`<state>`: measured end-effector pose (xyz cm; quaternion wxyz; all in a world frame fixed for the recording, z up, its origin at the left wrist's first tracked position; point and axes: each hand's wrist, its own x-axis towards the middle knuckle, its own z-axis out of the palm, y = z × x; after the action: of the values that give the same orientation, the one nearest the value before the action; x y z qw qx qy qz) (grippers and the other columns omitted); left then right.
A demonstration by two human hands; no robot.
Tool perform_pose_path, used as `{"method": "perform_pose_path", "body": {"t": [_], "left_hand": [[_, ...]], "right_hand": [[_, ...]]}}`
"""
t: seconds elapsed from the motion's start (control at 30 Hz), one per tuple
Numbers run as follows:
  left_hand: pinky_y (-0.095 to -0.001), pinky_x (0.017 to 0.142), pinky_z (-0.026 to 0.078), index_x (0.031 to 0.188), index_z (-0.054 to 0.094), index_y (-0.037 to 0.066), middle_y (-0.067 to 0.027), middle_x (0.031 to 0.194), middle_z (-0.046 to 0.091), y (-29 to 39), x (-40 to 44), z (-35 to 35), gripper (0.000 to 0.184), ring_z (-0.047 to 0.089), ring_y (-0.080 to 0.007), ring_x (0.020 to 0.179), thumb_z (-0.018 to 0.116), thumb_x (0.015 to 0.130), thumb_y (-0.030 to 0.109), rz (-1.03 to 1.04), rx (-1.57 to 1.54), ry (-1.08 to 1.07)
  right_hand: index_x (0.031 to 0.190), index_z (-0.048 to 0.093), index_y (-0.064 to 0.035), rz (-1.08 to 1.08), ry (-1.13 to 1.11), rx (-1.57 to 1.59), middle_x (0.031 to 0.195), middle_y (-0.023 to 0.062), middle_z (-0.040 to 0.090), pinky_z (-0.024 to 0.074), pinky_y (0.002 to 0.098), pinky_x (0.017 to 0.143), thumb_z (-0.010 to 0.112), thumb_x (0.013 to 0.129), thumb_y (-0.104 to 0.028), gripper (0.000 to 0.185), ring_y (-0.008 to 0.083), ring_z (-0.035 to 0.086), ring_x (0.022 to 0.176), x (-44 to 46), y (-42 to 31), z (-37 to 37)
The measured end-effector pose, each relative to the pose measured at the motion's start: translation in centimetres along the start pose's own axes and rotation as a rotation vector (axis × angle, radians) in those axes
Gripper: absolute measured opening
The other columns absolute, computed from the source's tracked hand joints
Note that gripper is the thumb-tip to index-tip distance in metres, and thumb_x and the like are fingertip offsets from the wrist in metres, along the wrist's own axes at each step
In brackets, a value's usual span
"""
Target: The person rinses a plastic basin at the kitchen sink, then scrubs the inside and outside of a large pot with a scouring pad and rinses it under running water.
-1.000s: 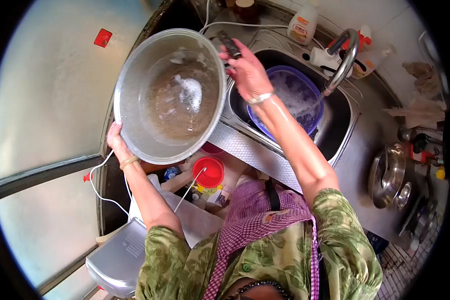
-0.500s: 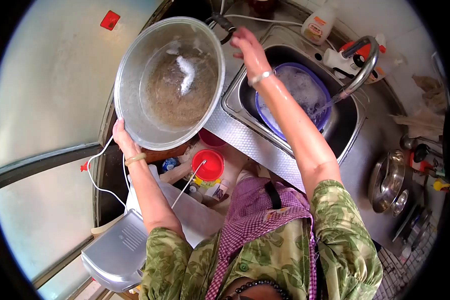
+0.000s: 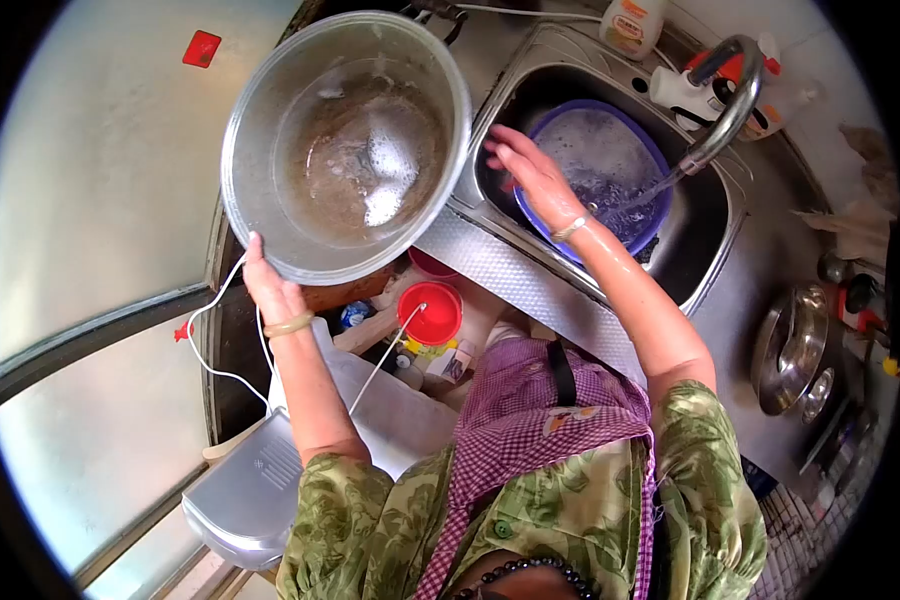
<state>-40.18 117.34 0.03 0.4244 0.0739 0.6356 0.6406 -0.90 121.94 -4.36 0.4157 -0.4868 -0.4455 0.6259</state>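
A large grey metal basin (image 3: 260,190) with murky water in its bottom is held at its near-left rim by my left hand (image 3: 272,290). It sits beside the sink's left edge. My right hand (image 3: 538,180) has its fingers stretched out and holds nothing. It hovers over the left part of the steel sink (image 3: 705,265), close to a purple-blue basin (image 3: 660,165) of sudsy water. A stream runs from the curved faucet (image 3: 740,100) into that purple-blue basin.
Cleaning bottles (image 3: 632,28) stand behind the sink. Metal bowls (image 3: 785,350) lie on the counter at right. Below are a red bucket (image 3: 430,312) and a grey-lidded bin (image 3: 245,490). A white cord (image 3: 192,345) hangs at left, by frosted glass panels (image 3: 100,170).
My right hand has come away from the dark handle behind the big basin, moving down over the sink. The big basin now appears higher and slightly right, its water reflection shifted.
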Motion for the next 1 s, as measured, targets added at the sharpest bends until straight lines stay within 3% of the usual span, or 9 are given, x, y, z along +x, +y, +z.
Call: {"method": "perform_pose_path", "body": {"t": [0.03, 0.13, 0.27, 0.37, 0.53, 0.7, 0.87, 0.93, 1.0], "left_hand": [[-0.0450, 0.101, 0.042, 0.124, 0.053, -0.003, -0.0175, 0.125, 0.058, -0.2, -1.4, 1.1, 0.042, 0.056, -0.0324, 0.112, 0.060, 0.092, 0.024, -0.026, -0.031, 0.035], [-0.0453, 0.103, 0.041, 0.129, 0.049, -0.004, -0.0163, 0.130, 0.055, -2.1, -4.4, 2.1, 0.044, 0.054, -0.0316, 0.116, 0.056, 0.094, 0.023, 0.004, -0.002, -0.030], [-0.0488, 0.102, 0.040, 0.129, 0.049, 0.000, -0.0131, 0.132, 0.054, -2.8, -7.6, 3.7, 0.044, 0.052, -0.0299, 0.118, 0.060, 0.092, 0.022, -0.114, -0.135, 0.029], [-0.0498, 0.101, 0.041, 0.129, 0.050, 0.002, -0.0119, 0.132, 0.053, -3.1, -6.5, 2.6, 0.045, 0.052, -0.0288, 0.118, 0.062, 0.090, 0.023, -0.084, -0.113, 0.022], [-0.0432, 0.089, 0.047, 0.119, 0.053, 0.006, -0.0067, 0.118, 0.059, -3.2, -6.8, 2.2, 0.036, 0.056, -0.0230, 0.109, 0.064, 0.086, 0.014, -0.049, -0.020, 0.024], [-0.0402, 0.090, 0.049, 0.124, 0.051, 0.005, -0.0083, 0.120, 0.058, -4.8, -9.6, 3.4, 0.039, 0.057, -0.0232, 0.110, 0.061, 0.087, 0.009, -0.105, -0.075, -0.102], [-0.0376, 0.089, 0.049, 0.124, 0.050, 0.004, -0.0081, 0.116, 0.060, -5.1, -13.6, 4.7, 0.034, 0.058, -0.0201, 0.106, 0.057, 0.096, 0.021, 0.155, -0.168, -0.189], [-0.0342, 0.085, 0.051, 0.125, 0.049, 0.004, -0.0080, 0.110, 0.061, -9.1, -12.1, -2.4, 0.034, 0.061, -0.0185, 0.098, 0.055, 0.097, 0.024, 0.161, -0.215, -0.533], [-0.0301, 0.079, 0.052, 0.123, 0.051, 0.003, -0.0079, 0.103, 0.063, -11.4, -13.7, -2.9, 0.031, 0.062, -0.0163, 0.089, 0.054, 0.098, 0.023, 0.140, 0.094, -0.495]], "right_hand": [[0.133, 0.049, -0.0023, -0.081, -0.001, 0.019, 0.128, 0.0107, 0.055, 0.0458, 0.0317, 0.088, 0.050, 0.096, -0.039, 0.052, 0.0194, 0.055, 0.109, 0.8, -0.6, 1.4], [0.116, 0.056, 0.0023, -0.475, 0.185, -0.246, 0.109, 0.0225, 0.059, 0.0458, 0.0389, 0.085, 0.058, 0.091, -0.031, 0.042, 0.0346, 0.057, 0.095, 2.7, -3.5, 3.9], [0.114, 0.057, 0.0028, -0.294, 0.134, -0.370, 0.107, 0.0199, 0.062, 0.0475, 0.0381, 0.084, 0.062, 0.086, -0.030, 0.043, 0.0316, 0.061, 0.094, 5.2, -3.4, 2.4], [0.117, 0.056, 0.0028, -0.281, 0.115, -0.233, 0.105, 0.0190, 0.063, 0.0480, 0.0375, 0.084, 0.063, 0.086, -0.033, 0.048, 0.0289, 0.063, 0.094, 5.2, -3.4, 2.1], [0.123, 0.055, 0.0024, -0.095, 0.118, -0.060, 0.100, 0.0141, 0.066, 0.0504, 0.0314, 0.078, 0.057, 0.093, -0.032, 0.046, 0.0202, 0.064, 0.085, 1.6, -1.7, 0.7], [0.116, 0.060, 0.0018, 0.028, 0.133, -0.184, 0.096, 0.0111, 0.067, 0.0510, 0.0277, 0.070, 0.058, 0.093, -0.025, 0.036, 0.0150, 0.064, 0.082, -4.2, 4.3, -4.3], [0.108, 0.065, -0.0013, 0.225, 0.321, -0.259, 0.086, 0.0069, 0.068, 0.0515, 0.0277, 0.065, 0.058, 0.091, -0.016, 0.023, 0.0137, 0.065, 0.074, -8.6, 10.4, -13.3], [0.105, 0.065, -0.0017, 0.255, 0.479, -0.254, 0.082, 0.0048, 0.067, 0.0515, 0.0277, 0.064, 0.059, 0.090, -0.013, 0.019, 0.0139, 0.066, 0.073, -9.6, 11.9, -16.6], [0.106, 0.065, -0.0015, 0.201, 0.616, -0.413, 0.088, 0.0114, 0.068, 0.0523, 0.0318, 0.072, 0.063, 0.086, -0.013, 0.023, 0.0216, 0.067, 0.079, -10.0, 15.0, -20.9]]}}
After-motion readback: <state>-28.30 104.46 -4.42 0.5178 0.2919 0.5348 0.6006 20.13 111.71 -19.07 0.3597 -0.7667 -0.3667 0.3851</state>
